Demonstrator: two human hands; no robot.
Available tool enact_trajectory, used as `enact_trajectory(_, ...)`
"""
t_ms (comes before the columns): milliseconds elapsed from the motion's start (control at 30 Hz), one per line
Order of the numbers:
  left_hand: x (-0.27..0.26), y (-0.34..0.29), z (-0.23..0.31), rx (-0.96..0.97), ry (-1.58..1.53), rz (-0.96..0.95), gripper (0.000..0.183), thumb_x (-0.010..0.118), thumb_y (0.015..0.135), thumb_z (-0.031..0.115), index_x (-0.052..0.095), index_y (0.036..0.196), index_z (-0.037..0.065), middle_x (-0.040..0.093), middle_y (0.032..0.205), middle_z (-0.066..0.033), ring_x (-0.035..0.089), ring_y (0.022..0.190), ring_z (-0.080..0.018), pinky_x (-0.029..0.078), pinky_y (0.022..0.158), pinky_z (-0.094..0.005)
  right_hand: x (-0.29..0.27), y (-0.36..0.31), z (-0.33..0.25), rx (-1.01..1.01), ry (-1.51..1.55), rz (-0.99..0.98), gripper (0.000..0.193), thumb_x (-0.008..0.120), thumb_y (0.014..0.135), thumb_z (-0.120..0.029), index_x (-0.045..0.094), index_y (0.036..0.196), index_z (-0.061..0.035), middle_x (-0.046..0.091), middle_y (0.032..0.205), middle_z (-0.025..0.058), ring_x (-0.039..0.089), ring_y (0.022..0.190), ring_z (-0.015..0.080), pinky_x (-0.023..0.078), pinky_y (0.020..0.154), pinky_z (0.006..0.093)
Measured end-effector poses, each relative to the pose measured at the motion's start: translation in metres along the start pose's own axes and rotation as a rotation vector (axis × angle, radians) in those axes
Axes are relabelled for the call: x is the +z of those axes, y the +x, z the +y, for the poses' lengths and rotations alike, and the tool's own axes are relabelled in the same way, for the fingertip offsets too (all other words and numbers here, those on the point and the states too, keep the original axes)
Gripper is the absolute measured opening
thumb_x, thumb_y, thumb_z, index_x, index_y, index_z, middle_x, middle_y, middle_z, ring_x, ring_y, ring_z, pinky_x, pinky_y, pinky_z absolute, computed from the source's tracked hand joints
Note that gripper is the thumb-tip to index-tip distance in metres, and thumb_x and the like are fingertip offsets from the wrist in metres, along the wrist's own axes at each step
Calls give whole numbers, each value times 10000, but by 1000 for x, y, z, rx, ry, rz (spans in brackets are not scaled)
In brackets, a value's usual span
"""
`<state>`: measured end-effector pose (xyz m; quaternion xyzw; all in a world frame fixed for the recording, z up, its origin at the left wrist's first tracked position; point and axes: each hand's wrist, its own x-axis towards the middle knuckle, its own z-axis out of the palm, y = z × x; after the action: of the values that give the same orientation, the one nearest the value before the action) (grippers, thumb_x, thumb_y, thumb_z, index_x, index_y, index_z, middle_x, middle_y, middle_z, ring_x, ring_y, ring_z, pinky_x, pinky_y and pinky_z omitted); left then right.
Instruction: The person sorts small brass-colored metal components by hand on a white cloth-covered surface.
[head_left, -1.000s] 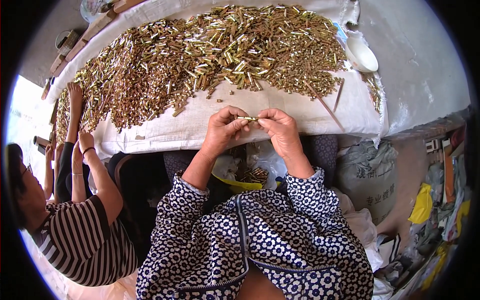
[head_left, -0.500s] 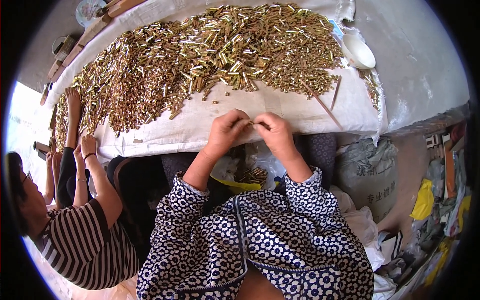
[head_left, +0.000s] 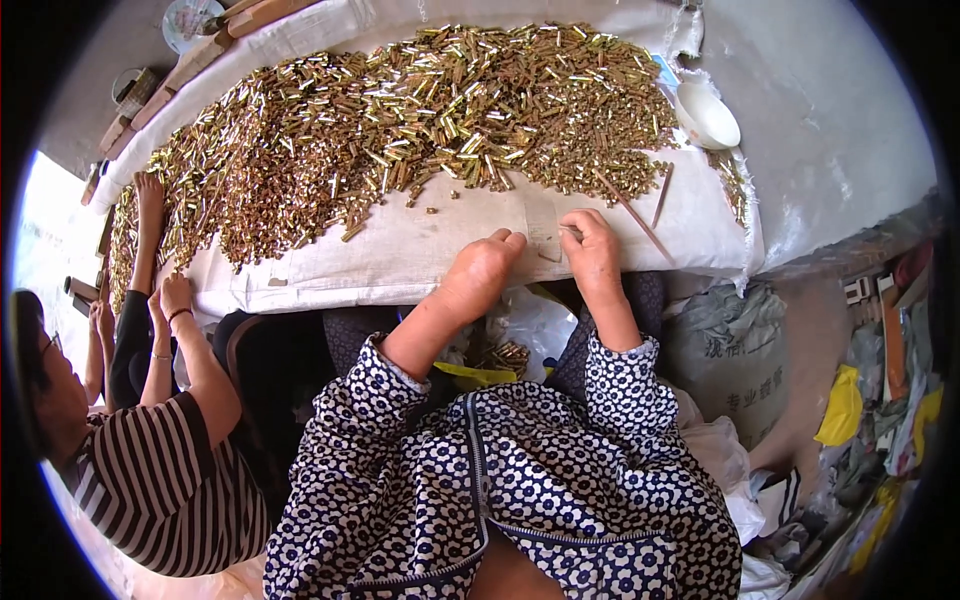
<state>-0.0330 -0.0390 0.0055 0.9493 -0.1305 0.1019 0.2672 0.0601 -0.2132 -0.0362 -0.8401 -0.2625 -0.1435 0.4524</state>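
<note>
Metal parts (head_left: pixel 400 120), brass-coloured, sit heaped on the cloth-covered counter (head_left: pixel 400 260), just beyond the hands; presumably kept there for easy reach, with the near strip as working room. Long tubes and short pieces both in the heap. Hands apart, over the near edge. Left hand (head_left: pixel 482 275) curled, fingertips hidden, can't tell if it grips anything. Right hand (head_left: pixel 594 250) has thumb and forefinger close together, maybe on something small; too blurred to confirm. A pinch would suit parts this size. Thin rods (head_left: pixel 634 215) lie right of the heap, likely parked within reach. Containers: clear plastic bag (head_left: pixel 540 325) below the counter edge has similar pieces (head_left: pixel 508 357) inside. White bowl (head_left: pixel 707 116) tilted beside the heap. Grey sack (head_left: pixel 735 360) at right, contents hidden.
</note>
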Motion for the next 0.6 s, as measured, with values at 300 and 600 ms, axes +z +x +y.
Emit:
enact_trajectory(300,-8,-22,-5,-218,-552,61,90,613,838,88,592,859,3,618,806,-156,613,726,-305,487,661,-365,5,-5,16,7,-1,37,83,620,769,-75,610,834,-24,599,826,173,578,784,383,461,673,452)
enact_trajectory(600,-13,-16,-48,-260,-524,243,108,644,852,116,623,877,13,624,758,-100,581,674,-178,471,648,-291,9,-1,0,-20,114,-41,102,616,774,-28,601,873,-8,597,877,130,587,807,263,470,693,354)
